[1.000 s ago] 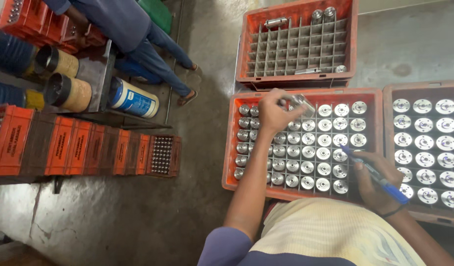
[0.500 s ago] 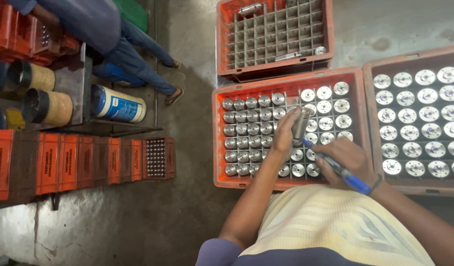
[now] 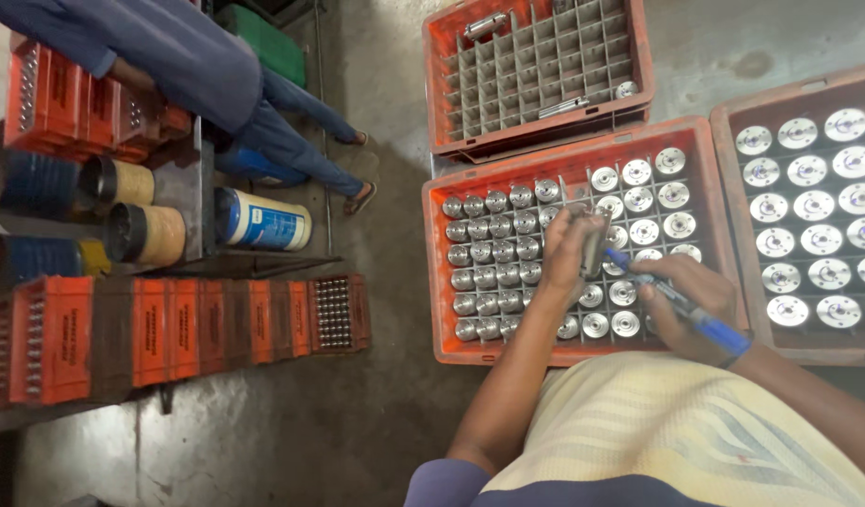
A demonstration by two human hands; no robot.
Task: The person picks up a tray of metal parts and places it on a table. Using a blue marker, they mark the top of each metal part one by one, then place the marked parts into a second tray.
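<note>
Short silver steel cylinder (image 3: 594, 242), lifted just clear of its slot, sits pinched in your left hand (image 3: 564, 255) above the orange plastic crate (image 3: 436, 282) of like parts. Your left fingers (image 3: 556, 235) are closed round its body, holding it upright to slightly tilted. Judged by its machined shine, the piece is likely dense, rigid and a little slick, so a firm hold across the smooth barrel, below the flanged top, looks the surest place to grip.

Your right hand (image 3: 684, 305) is clenched round a blue marker pen (image 3: 677, 300), its tip pointing toward the raised part and nearly touching it. Beneath both hands, rows of bright round-topped cylinders (image 3: 508, 249) stand in the crate's grid.

To your right, a second orange crate (image 3: 724, 188) holds wider disc-faced parts (image 3: 808, 211). Beyond, a third orange crate with grey dividers (image 3: 536, 66) is mostly unfilled, a few metal pieces lying across it.

Farther left across the concrete floor (image 3: 376, 413), orange bins (image 3: 169, 329) line a rack, beside rolls and a blue-and-white canister (image 3: 263, 221). Another person in blue clothing (image 3: 198, 66) stands there.
</note>
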